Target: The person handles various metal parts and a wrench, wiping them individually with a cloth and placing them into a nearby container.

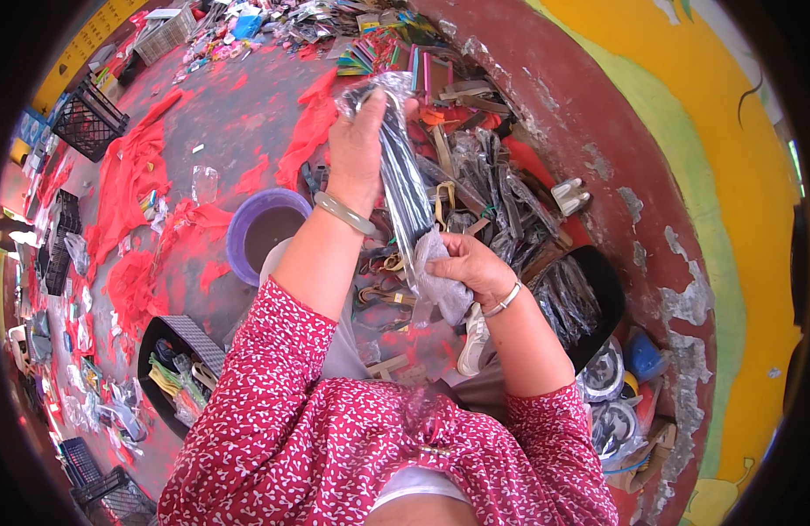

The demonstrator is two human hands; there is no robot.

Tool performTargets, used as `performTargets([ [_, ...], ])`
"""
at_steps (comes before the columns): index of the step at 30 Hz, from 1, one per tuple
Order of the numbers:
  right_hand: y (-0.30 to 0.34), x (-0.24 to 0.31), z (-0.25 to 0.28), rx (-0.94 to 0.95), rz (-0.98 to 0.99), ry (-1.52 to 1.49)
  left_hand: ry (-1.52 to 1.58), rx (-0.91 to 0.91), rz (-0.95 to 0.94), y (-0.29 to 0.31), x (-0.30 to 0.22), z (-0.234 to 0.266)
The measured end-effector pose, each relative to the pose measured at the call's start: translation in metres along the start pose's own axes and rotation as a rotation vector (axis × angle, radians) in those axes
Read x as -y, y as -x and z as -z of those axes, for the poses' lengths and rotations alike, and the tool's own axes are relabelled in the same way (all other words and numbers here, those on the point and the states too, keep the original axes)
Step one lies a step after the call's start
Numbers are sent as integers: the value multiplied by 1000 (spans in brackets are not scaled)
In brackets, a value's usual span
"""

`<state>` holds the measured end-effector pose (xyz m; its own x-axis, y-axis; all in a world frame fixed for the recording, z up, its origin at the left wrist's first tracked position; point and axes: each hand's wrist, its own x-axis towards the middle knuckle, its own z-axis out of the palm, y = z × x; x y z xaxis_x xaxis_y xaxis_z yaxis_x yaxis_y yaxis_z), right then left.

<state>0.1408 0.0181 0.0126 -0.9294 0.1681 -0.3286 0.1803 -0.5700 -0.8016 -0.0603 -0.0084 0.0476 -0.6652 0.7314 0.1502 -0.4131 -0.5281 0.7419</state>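
In front of me I hold a long, narrow black item in a clear plastic sleeve (403, 180); its exact kind I cannot make out. Wrapped round its upper end is my left hand (359, 149), with a pale bangle on the wrist. Lower down, my right hand (475, 270) pinches a greyish cloth (442, 285) against the sleeve's bottom end. Below and behind them lies a heap of plastic-wrapped dark strips and belts (501, 180) on the floor. A white shoe (474, 342) shows under my right forearm.
A purple tub of murky liquid (238, 230) stands to the left. Nearer is a dark bin with mixed goods (164, 373); a black container of wrapped items (602, 294) sits right. Red cloth (133, 188) litters the floor. A peeling wall (589, 114) curves along the right.
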Motion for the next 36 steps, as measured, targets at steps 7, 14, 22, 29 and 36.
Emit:
performTargets([
  [7, 21, -8, 4, -9, -124, 164, 20, -136, -108, -12, -14, 26],
  [14, 30, -70, 68, -87, -248, 963, 368, -484, -183, -51, -66, 91],
  [22, 2, 25, 84, -759, 446, 230, 308, 261, 247, 2, -23, 24],
  [29, -57, 33, 37, -338, 563, -487, -591, 526, -94, 25, 28, -12],
  [36, -24, 31, -2, -542, 598, 601, -237, 124, 84, 19, 37, -9],
])
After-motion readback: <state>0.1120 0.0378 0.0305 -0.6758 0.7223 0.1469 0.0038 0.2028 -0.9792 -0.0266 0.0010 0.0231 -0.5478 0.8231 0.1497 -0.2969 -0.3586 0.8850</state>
